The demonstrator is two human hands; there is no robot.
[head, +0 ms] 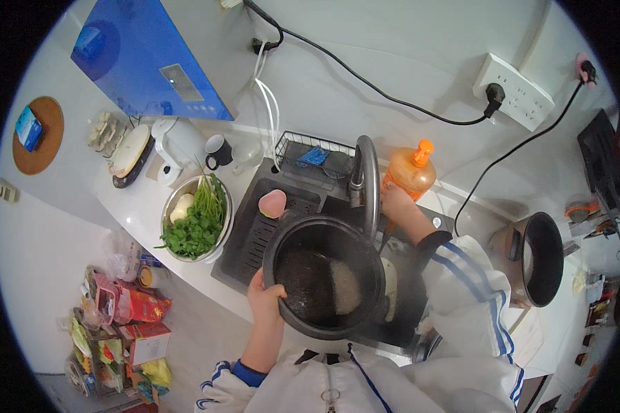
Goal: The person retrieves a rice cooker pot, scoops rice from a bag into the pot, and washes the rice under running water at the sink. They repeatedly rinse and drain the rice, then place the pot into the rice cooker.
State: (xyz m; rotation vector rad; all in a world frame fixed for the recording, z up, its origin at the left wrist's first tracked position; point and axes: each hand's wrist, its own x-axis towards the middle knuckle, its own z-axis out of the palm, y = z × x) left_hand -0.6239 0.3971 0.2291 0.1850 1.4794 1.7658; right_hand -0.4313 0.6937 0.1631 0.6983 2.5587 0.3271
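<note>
My left hand (266, 299) grips the rim of a dark round pot (302, 289), which is tilted over the black sink (411, 310). Some liquid and a pale patch show inside it. Close to the orange-capped plastic bottle (411, 168), my right hand (397, 204) is behind the curved metal faucet (373, 191); its fingers are partly hidden, so its hold is unclear. A pink heart-shaped item (273, 203) lies on the sink's drainboard, left of the faucet. A light-coloured curved object (390, 289) shows in the sink beside the pot.
A metal bowl of leafy greens (196, 227) stands left of the sink, near a white kettle (178, 142) and a black mug (218, 149). Behind the sink is a wire basket (315, 155). A deep pot (540, 258) stands at right, below a power strip (514, 93).
</note>
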